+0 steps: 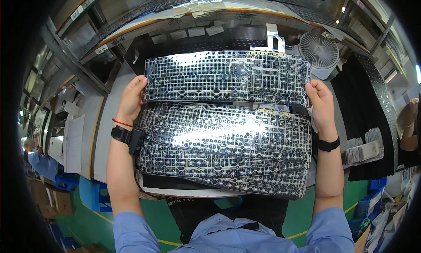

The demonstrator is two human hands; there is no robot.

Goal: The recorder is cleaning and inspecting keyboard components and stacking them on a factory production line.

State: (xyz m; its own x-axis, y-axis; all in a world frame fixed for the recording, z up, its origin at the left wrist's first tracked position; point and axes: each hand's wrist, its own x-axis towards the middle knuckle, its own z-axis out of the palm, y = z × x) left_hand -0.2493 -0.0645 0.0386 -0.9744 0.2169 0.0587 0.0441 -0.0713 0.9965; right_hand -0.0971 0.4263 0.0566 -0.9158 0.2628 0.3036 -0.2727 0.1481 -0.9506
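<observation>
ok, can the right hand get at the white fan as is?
Probably not: the right hand grips the upper sheet, though nothing visible blocks its way to the white fan.

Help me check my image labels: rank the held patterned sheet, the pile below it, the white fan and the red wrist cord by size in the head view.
1. Pile of patterned sheets
2. Held patterned sheet
3. White fan
4. Red wrist cord
</observation>
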